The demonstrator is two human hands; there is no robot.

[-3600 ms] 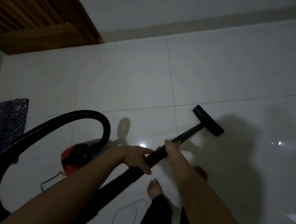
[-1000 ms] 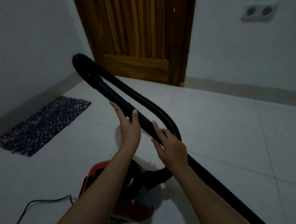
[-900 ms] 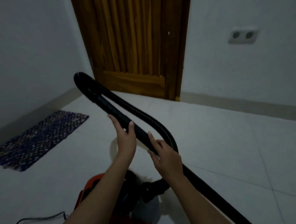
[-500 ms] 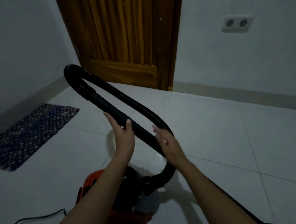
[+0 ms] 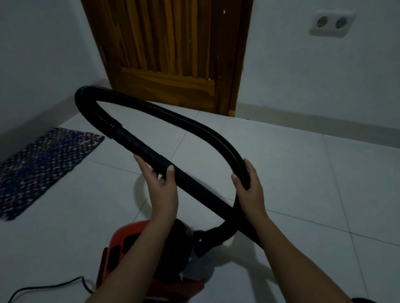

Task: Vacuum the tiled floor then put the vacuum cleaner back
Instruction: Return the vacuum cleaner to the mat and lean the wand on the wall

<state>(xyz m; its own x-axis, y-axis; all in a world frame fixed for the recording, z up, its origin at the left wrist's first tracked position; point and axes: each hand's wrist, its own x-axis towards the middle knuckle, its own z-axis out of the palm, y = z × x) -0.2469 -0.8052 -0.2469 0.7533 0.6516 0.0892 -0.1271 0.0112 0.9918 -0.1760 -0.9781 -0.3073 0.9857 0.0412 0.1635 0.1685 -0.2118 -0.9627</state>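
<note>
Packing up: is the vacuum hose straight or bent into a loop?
Looped: the hose arcs back above the wand, held by the left hand; the right hand grips the hose.

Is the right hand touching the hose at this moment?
Touching. The head view shows the right hand wrapped round the ribbed hose, thumb on one side, with no gap between them.

Left hand (image 5: 162, 191) grips rigid black vacuum tube (image 5: 169, 170); right hand (image 5: 250, 192) grips ribbed black hose (image 5: 173, 114) looped above red canister vacuum cleaner (image 5: 127, 245) on white tiled floor (image 5: 286, 170).
</note>
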